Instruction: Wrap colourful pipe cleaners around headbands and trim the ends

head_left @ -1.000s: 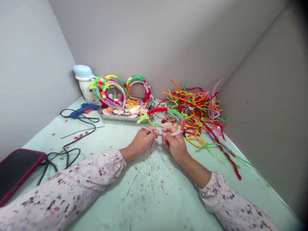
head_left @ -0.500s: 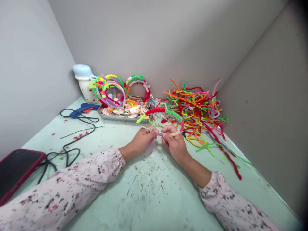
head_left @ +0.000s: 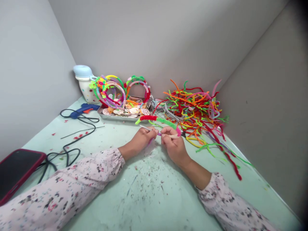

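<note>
Head view: one fuzzy multicoloured band (head_left: 166, 122), nearer me than the shell tray (head_left: 120, 117), pinched closed in my left grip (head_left: 152, 132) and right grip (head_left: 165, 135); one blue glue gun (head_left: 83, 109), left of the tray.

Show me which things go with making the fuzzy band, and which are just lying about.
In the job:
Fuzzy band, between left hand and right hand
Fuzzy stems, probably spares

Just lying about, it seems:
Phone
Lidded cup
Seashells
Other bands, by the shells
Blue glue gun, unused now
</note>
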{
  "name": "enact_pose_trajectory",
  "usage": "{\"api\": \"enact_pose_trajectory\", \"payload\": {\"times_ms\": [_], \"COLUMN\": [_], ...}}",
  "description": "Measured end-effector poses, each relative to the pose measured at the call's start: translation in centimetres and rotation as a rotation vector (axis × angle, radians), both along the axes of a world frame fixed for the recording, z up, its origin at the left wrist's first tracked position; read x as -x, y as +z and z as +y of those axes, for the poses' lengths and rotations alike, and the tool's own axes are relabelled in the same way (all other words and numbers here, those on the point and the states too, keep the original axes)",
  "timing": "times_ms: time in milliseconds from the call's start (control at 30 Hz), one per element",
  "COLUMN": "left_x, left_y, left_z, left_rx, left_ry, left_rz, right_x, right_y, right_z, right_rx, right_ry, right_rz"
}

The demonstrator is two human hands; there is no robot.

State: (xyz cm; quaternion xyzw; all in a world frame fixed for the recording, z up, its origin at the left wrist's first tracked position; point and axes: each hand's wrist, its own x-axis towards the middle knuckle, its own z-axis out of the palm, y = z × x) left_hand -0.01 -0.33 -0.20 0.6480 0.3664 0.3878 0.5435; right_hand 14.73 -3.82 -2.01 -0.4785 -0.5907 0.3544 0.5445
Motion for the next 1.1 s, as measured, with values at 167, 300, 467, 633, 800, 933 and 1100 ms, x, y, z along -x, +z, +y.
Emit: {"api": "enact_pose_trajectory", "payload": {"times_ms": [167,300,467,633,800,933,1100], "left_x": [-0.2,-0.4,-0.3,-0.3,-0.1,0.1,-0.1], "left_y": [-0.2,-0.3,-0.6,-0.7,-0.7,-1.3,-2.3], "left_z": [-0.1,-0.2,0.1,0.3,0.3,0.7,1.3], "left_rx": [-0.022,-0.032,-0.065,-0.031,-0.014,-0.073,-0.014], "left_ry": [0.021,0.040,0.015,0.006,0.027,0.014,-0.004], "left_rz": [-0.022,-0.011,-0.002,-0.030,-0.002,0.003,-0.017], "right_x": [-0.2,-0.5,-0.5,-0.5,-0.5,-0.3,-0.3], "right_y": [0.2,0.2,0.3,0.1,0.1,0.8,0.6], "right_z": [0.3,0.4,0.4,0.2,0.1,-0.1,-0.1], "right_rx": [0.038,0.093,0.098,0.063,-0.031,-0.106,-0.201], "right_ry": [0.023,0.079,0.107,0.101,0.065,0.046,-0.014], "right_rz": [0.021,-0.044,-0.120,-0.179,-0.255,-0.363,-0.527]}}
